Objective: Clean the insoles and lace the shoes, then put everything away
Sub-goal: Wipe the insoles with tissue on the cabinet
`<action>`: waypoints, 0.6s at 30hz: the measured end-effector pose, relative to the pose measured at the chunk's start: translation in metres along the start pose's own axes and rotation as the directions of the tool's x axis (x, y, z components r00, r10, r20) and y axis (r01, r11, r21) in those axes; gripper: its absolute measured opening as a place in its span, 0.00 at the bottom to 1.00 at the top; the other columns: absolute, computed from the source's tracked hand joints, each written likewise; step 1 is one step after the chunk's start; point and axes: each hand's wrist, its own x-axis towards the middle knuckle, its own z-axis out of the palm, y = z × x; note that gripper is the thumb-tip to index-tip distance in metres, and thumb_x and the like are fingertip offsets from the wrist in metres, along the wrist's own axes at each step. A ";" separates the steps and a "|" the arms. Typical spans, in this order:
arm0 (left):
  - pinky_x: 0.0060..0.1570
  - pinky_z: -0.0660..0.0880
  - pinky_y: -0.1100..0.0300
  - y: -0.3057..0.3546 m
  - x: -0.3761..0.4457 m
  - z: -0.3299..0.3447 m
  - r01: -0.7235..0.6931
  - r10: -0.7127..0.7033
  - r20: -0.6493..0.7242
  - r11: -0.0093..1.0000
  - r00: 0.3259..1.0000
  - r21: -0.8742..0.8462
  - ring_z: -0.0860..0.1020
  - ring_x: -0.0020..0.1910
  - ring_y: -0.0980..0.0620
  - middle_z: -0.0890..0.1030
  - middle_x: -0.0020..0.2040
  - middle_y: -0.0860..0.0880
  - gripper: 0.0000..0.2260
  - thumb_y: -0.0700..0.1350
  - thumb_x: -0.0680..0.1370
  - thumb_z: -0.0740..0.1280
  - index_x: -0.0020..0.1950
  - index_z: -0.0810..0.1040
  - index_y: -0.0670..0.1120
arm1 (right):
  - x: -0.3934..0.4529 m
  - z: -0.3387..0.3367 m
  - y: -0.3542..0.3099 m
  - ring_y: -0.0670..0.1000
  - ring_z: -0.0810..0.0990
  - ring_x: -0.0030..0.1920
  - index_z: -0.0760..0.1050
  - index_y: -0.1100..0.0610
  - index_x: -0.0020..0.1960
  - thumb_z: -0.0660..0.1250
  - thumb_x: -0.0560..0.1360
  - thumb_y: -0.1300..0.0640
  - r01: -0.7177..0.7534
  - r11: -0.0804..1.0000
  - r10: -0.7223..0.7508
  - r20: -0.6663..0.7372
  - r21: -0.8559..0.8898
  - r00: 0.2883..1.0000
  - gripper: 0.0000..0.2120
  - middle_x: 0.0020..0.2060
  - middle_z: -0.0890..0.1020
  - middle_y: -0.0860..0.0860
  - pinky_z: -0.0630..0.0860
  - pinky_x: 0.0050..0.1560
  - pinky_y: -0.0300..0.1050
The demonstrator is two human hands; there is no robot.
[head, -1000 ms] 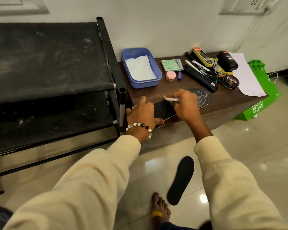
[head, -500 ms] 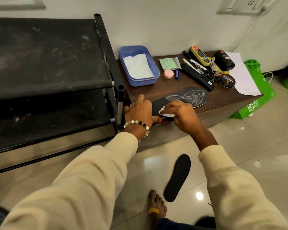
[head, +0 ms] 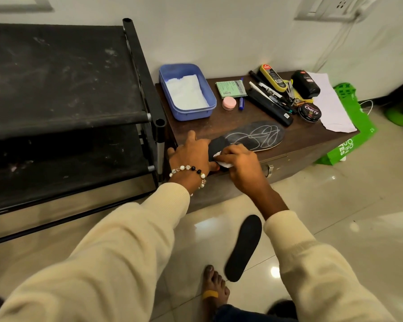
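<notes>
**Insole pinned at the cabinet's front edge, white wipe worked over its heel**

A black shoe rack (head: 63, 94) fills the left side, its corner post just beside the brown cabinet (head: 296, 145) that stands against the wall; pale glossy floor (head: 335, 217) lies open in front of and to the right of the cabinet, with a green bag (head: 349, 135) leaning at the cabinet's far right corner; the cabinet's back half is crowded: a blue tub (head: 186, 112) holding white tissue at the left, a white paper sheet (head: 330, 105) overhanging the right edge, and between them a green packet, a pink pot, pens, a black bottle, a yellow-rimmed sponge and a round polish tin (head: 309, 112)

The chalk-marked insole (head: 256, 135) lies flat along the front half of the top, its toe pointing right and clear of the clutter, its heel end under both hands and close to the front edge; the left hand (head: 191, 154), with a bead bracelet at the wrist, rests on the heel end with fingers spread and fairly straight, thumb at the cabinet's front lip; the right hand (head: 240, 166) is just beside it, touching, fingers curled round a small white wipe (head: 223, 162) pressed on the insole's heel; a second insole (head: 243, 247), plain black, lies on the floor below the right forearm, near a bare foot (head: 214, 287)
</notes>
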 end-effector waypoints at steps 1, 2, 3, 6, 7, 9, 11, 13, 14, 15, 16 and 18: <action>0.62 0.67 0.43 0.001 0.000 0.000 0.000 0.000 0.005 1.000 1.000 0.004 0.75 0.58 0.41 0.65 0.66 0.48 0.28 0.60 0.70 0.73 0.67 0.71 0.57 | -0.003 -0.002 0.006 0.62 0.80 0.42 0.84 0.61 0.47 0.64 0.64 0.67 0.030 1.000 -0.030 0.022 -0.007 0.999 0.15 0.41 0.83 0.58 0.76 0.40 0.48; 0.62 0.67 0.43 0.001 0.000 0.000 0.000 0.000 0.008 1.000 1.000 0.008 0.75 0.58 0.41 0.65 0.66 0.48 0.28 0.60 0.70 0.73 0.67 0.71 0.57 | -0.004 -0.005 0.013 0.62 0.80 0.42 0.84 0.61 0.47 0.63 0.64 0.68 0.039 0.999 -0.039 0.033 -0.008 0.999 0.16 0.41 0.83 0.58 0.76 0.41 0.48; 0.61 0.67 0.43 0.001 0.000 -0.001 0.001 -0.001 0.009 1.000 1.000 0.010 0.75 0.57 0.41 0.65 0.66 0.48 0.28 0.60 0.70 0.73 0.67 0.71 0.57 | -0.004 -0.007 0.020 0.62 0.80 0.43 0.84 0.61 0.47 0.63 0.64 0.69 0.014 1.000 -0.014 0.022 -0.013 1.000 0.16 0.42 0.83 0.58 0.76 0.43 0.48; 0.61 0.67 0.43 0.001 0.000 -0.002 0.006 -0.006 0.017 1.000 1.000 0.005 0.75 0.57 0.41 0.65 0.66 0.48 0.28 0.59 0.69 0.73 0.67 0.72 0.56 | 0.001 -0.011 0.032 0.62 0.77 0.54 0.82 0.61 0.54 0.62 0.70 0.71 -0.250 0.966 0.245 -0.065 -0.072 0.967 0.17 0.50 0.82 0.60 0.72 0.53 0.49; 0.61 0.67 0.43 0.002 0.001 -0.002 0.005 -0.005 0.018 1.000 1.000 0.003 0.75 0.57 0.41 0.65 0.65 0.48 0.28 0.59 0.69 0.73 0.67 0.72 0.56 | 0.004 -0.009 0.033 0.60 0.74 0.58 0.80 0.60 0.58 0.62 0.72 0.71 -0.346 0.934 0.342 -0.060 -0.091 0.938 0.18 0.54 0.80 0.59 0.70 0.57 0.49; 0.61 0.67 0.43 0.002 0.001 -0.002 0.006 -0.006 0.016 1.000 1.000 0.002 0.75 0.56 0.41 0.65 0.65 0.48 0.28 0.59 0.69 0.74 0.67 0.72 0.56 | 0.010 -0.006 0.029 0.58 0.71 0.61 0.77 0.58 0.63 0.62 0.74 0.69 -0.421 0.898 0.422 -0.022 -0.130 0.906 0.19 0.58 0.77 0.57 0.68 0.58 0.46; 0.61 0.67 0.43 0.002 0.002 -0.001 0.010 -0.010 0.014 1.000 1.000 -0.004 0.76 0.56 0.41 0.66 0.64 0.48 0.28 0.59 0.69 0.74 0.67 0.72 0.56 | 0.013 -0.003 0.015 0.58 0.72 0.61 0.77 0.58 0.62 0.62 0.74 0.69 -0.350 0.928 0.353 0.004 -0.126 0.936 0.19 0.58 0.77 0.58 0.68 0.56 0.46; 0.60 0.67 0.43 0.002 0.003 0.000 0.011 -0.011 0.008 1.000 1.000 -0.016 0.76 0.56 0.41 0.66 0.64 0.49 0.28 0.59 0.68 0.75 0.66 0.73 0.57 | 0.013 0.002 0.002 0.63 0.75 0.56 0.81 0.62 0.56 0.65 0.71 0.70 -0.179 0.980 0.181 0.015 -0.081 0.983 0.15 0.53 0.80 0.61 0.71 0.52 0.50; 0.60 0.68 0.43 0.001 0.003 0.000 0.011 -0.011 0.003 1.000 1.000 -0.020 0.76 0.55 0.41 0.66 0.64 0.49 0.27 0.59 0.68 0.75 0.66 0.73 0.57 | 0.011 0.002 -0.003 0.64 0.77 0.52 0.82 0.63 0.52 0.67 0.69 0.70 -0.097 0.994 0.098 0.026 -0.051 0.995 0.13 0.49 0.81 0.62 0.73 0.48 0.52; 0.60 0.68 0.43 0.001 0.003 -0.001 0.011 -0.011 0.002 1.000 1.000 -0.021 0.76 0.55 0.41 0.66 0.63 0.49 0.27 0.59 0.68 0.75 0.65 0.73 0.57 | 0.008 0.001 -0.005 0.65 0.79 0.47 0.83 0.63 0.49 0.68 0.67 0.69 -0.030 0.999 0.031 0.036 -0.026 0.999 0.12 0.45 0.82 0.62 0.75 0.44 0.52; 0.60 0.68 0.43 0.001 0.004 -0.001 0.011 -0.011 0.007 1.000 1.000 -0.023 0.76 0.55 0.41 0.66 0.63 0.49 0.28 0.59 0.68 0.75 0.66 0.73 0.57 | 0.006 -0.001 -0.004 0.64 0.80 0.44 0.84 0.62 0.47 0.68 0.66 0.68 0.022 1.000 -0.021 0.049 -0.006 0.999 0.12 0.43 0.83 0.60 0.76 0.42 0.52; 0.60 0.67 0.43 0.001 0.003 -0.003 0.008 -0.007 0.026 1.000 1.000 -0.025 0.75 0.56 0.41 0.66 0.64 0.49 0.29 0.58 0.68 0.75 0.67 0.72 0.57 | 0.001 -0.009 0.006 0.60 0.82 0.42 0.84 0.59 0.45 0.65 0.63 0.67 0.078 0.997 -0.079 0.063 0.023 0.995 0.14 0.41 0.84 0.56 0.76 0.44 0.46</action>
